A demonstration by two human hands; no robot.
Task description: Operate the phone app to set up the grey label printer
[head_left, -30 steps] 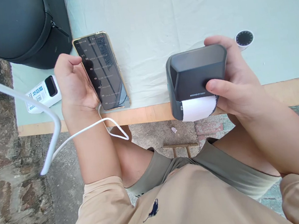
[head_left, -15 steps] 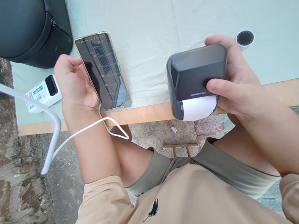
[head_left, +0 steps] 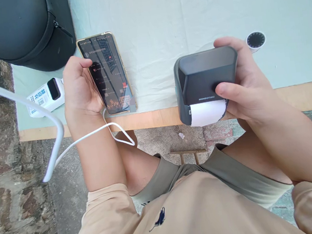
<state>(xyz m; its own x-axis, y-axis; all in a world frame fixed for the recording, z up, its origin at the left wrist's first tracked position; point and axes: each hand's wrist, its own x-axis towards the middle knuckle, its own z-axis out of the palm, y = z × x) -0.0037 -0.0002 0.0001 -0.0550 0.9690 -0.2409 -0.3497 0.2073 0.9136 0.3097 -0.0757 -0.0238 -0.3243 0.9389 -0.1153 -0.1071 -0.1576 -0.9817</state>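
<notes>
Phone [head_left: 111, 75], at eleven o'clock, is held in the left hand [head_left: 79, 89], its screen [head_left: 107, 81] just changed from list to another page, so active use is suggested; printer [head_left: 199, 77], at two o'clock, is gripped by the right hand [head_left: 247, 83], paper [head_left: 208, 113] protruding.

Phone [head_left: 108, 81] left of printer [head_left: 206, 76], bag [head_left: 20, 31] on table [head_left: 155, 14] farther left and back.

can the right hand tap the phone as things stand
Probably not: the right hand is holding the printer, though the space between printer and phone looks free.
</notes>
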